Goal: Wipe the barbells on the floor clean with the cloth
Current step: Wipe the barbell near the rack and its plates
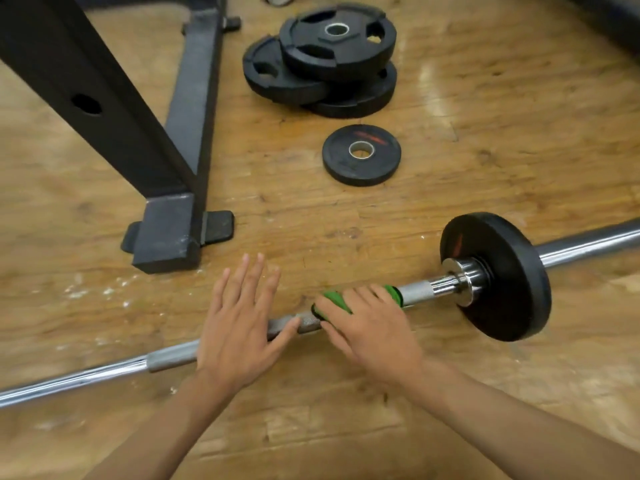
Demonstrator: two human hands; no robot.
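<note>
Down on the wooden floor [485, 133], the barbell [415, 289] runs from 8 o'clock to 3 o'clock. The right hand [374, 327] is curled tight round the green cloth [334, 296], which wraps the bar near 6 o'clock. The left hand [235, 327] lies flat over the bar at 7 o'clock, fingers straight, holding nothing. A black plate [502, 278] sits on the bar at 4 o'clock. Loose plates [332, 53] lie at 12 o'clock.

A gym: weight plates [320, 60], barbell [104, 370], rack frame [187, 109], wooden floor [485, 140]
</note>
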